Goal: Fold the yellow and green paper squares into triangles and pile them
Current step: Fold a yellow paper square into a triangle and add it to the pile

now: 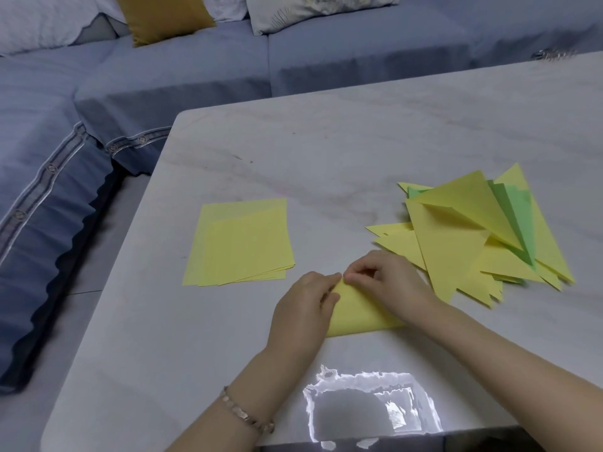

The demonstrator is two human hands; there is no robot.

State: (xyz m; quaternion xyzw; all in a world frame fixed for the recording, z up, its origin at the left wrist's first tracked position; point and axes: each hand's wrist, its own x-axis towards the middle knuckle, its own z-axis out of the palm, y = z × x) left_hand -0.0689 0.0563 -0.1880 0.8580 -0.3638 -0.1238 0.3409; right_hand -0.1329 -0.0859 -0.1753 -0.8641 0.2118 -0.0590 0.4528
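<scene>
A yellow paper sheet (357, 313) lies folded over on the marble table, its far corner pointing away from me. My left hand (301, 308) and my right hand (386, 277) meet at that far corner, fingers curled and pinching the paper's tip together. A stack of flat yellow paper squares (241, 243) lies to the left of my hands. To the right sits a loose pile of folded triangles (473, 236), mostly yellow with some green ones showing in between. My hands cover much of the sheet's upper part.
The white marble table (326, 151) has a rounded far left corner and a bright light reflection near its front edge. A blue-grey sofa (163, 76) with a mustard cushion (163, 17) and pale cushions wraps round the left and far sides.
</scene>
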